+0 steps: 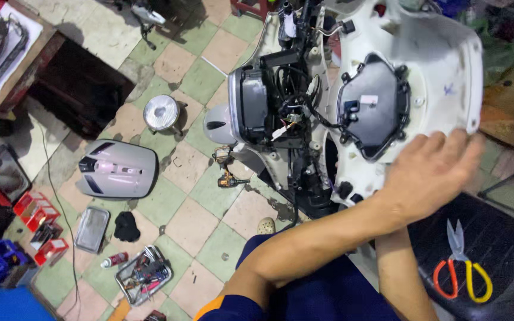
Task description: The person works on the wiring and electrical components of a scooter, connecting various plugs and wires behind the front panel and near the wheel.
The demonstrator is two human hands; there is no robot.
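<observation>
Left hand (429, 172) fingers flat on white cover (429, 65) | right hand hidden, cannot tell

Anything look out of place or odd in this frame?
Yes. The scooter's white front cover is off its mount, tilted, with a hand on its lower edge. Bare wiring shows, and a grey panel and headlamp lie on the floor.

One headlamp (161, 112), one grey cover (118, 169), one pair of scissors (461, 266), two metal trays (92, 229), about three red boxes (37, 213), one spray can (114, 260) and one drill (231, 179).
</observation>
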